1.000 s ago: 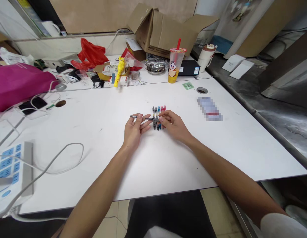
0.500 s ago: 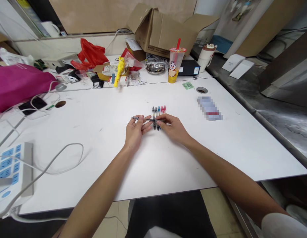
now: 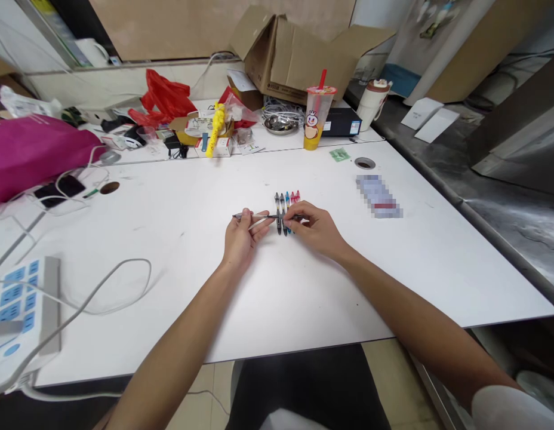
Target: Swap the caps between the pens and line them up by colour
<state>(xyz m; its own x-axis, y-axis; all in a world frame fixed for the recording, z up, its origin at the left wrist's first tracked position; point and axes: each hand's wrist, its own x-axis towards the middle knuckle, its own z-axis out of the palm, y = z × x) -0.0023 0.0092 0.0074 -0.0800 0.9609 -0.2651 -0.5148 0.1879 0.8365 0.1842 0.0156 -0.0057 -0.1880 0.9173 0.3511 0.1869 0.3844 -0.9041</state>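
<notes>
Above a row of pens, my left hand (image 3: 239, 242) pinches a slim pen (image 3: 261, 216) between thumb and fingers, palm turned up. The pen lies level, with one end poking out left of the thumb. Its thin dark part runs right to my right hand (image 3: 316, 232), whose thumb and forefinger are closed on it. A dark end shows beyond those fingers; whether it is one pen or separate parts, I cannot tell. Beneath lie several pens side by side, among them a black pen (image 3: 279, 226), a blue pen (image 3: 286, 196) and a red pen (image 3: 297, 195), partly covered by my right hand.
On the white table (image 3: 169, 286), a power strip (image 3: 46, 310) with a grey cable sits at left. A drink cup (image 3: 313, 119), a metal bowl (image 3: 280, 124) and a cardboard box (image 3: 299, 60) stand at the back. A blurred packet (image 3: 379, 196) lies right, near a cable hole (image 3: 365, 163).
My left hand has shifted slightly left and my right hand slightly right. More of the thin part shows between them. The row of pens stays in place.
</notes>
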